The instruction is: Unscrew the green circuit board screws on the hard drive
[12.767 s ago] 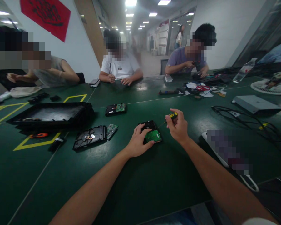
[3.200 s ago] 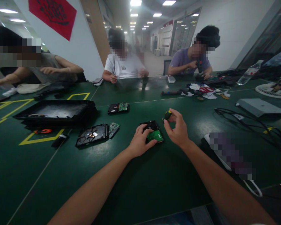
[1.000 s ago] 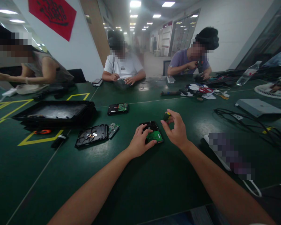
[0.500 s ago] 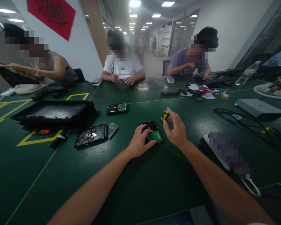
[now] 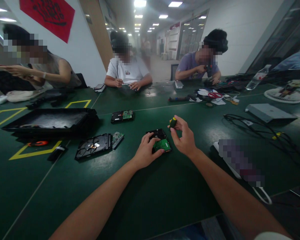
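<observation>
A black hard drive point(image 5: 158, 134) with a green circuit board point(image 5: 161, 145) lies on the dark green table point(image 5: 165, 200) in front of me. My left hand point(image 5: 145, 153) is clamped over its near left edge, thumb on the green board. My right hand point(image 5: 183, 138) hovers just right of the drive, fingertips pinched round the black-and-yellow handle of a small screwdriver point(image 5: 173, 122), which stands nearly upright over the drive's right side. Its tip is hidden behind my fingers.
An opened hard drive point(image 5: 92, 146) with a loose board point(image 5: 117, 138) lies at left, another drive point(image 5: 122, 116) further back, a black tray point(image 5: 50, 120) beyond. Cables point(image 5: 260, 128), a grey box point(image 5: 268, 112) and a white fan point(image 5: 283, 95) sit at right. Three people work across the table.
The screwdriver, slanted over the drive at first, now stands nearly upright in my right fingertips. My left hand stays on the drive. The person at far left has shifted.
</observation>
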`<state>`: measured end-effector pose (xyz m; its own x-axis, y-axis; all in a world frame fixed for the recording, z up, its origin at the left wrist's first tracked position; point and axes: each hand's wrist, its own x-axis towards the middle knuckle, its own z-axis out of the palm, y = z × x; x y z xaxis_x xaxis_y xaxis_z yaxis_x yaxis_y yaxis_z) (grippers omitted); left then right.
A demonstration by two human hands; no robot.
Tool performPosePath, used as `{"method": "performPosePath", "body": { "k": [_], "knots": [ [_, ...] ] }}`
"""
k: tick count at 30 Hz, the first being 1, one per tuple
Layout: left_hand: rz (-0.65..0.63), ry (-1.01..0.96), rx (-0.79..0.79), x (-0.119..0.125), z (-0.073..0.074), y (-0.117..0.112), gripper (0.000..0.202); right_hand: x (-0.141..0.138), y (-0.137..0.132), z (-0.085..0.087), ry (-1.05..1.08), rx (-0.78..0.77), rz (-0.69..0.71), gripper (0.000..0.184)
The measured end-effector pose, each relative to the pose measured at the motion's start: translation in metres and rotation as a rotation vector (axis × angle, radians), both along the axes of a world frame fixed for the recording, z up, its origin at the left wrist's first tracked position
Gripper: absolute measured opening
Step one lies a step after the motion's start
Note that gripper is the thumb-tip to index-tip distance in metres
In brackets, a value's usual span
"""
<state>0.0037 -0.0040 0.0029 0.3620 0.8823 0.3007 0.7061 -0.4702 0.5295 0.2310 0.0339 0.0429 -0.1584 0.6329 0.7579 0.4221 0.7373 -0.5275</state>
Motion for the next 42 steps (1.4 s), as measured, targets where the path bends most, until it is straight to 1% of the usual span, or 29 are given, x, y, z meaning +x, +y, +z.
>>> {"method": "performPosePath", "body": {
  "k": [9,11,17,23,28,30,35,40,42],
  "knots": [
    [0.003,0.005,-0.011,0.0007,-0.0007,0.0002,0.052,0.0026,0.0037,-0.0028,-0.027,-0.03,-0.004,0.056],
    [-0.001,0.003,-0.007,0.0004,-0.0001,0.0,0.052,0.0026,0.0035,-0.0019,-0.033,-0.02,-0.007,0.056],
    [0.003,0.007,-0.004,-0.0009,-0.0025,0.001,0.053,0.0028,0.0017,0.0022,-0.077,0.035,-0.078,0.058],
    [-0.004,-0.003,0.004,-0.0006,-0.0013,0.0001,0.051,0.0015,0.002,-0.0011,-0.023,-0.039,-0.015,0.059],
    [0.002,-0.005,0.003,-0.0013,-0.0014,-0.0007,0.051,-0.0001,0.0031,-0.0036,-0.011,0.019,-0.104,0.062],
    [-0.003,0.0,0.001,-0.0014,-0.0011,-0.0007,0.052,-0.0006,0.0025,-0.0026,-0.031,0.026,-0.109,0.059],
    [0.007,0.007,0.003,-0.0005,0.0013,-0.0011,0.051,-0.0012,0.0013,0.0002,-0.025,0.008,-0.057,0.057],
    [0.008,0.006,0.004,-0.0003,0.0014,-0.0013,0.051,-0.0006,0.0011,0.0009,-0.05,0.07,-0.148,0.059],
    [0.007,0.01,0.004,-0.0003,0.0015,-0.0015,0.051,-0.0002,0.0007,0.0011,-0.056,0.071,-0.148,0.059]
  ]
}}
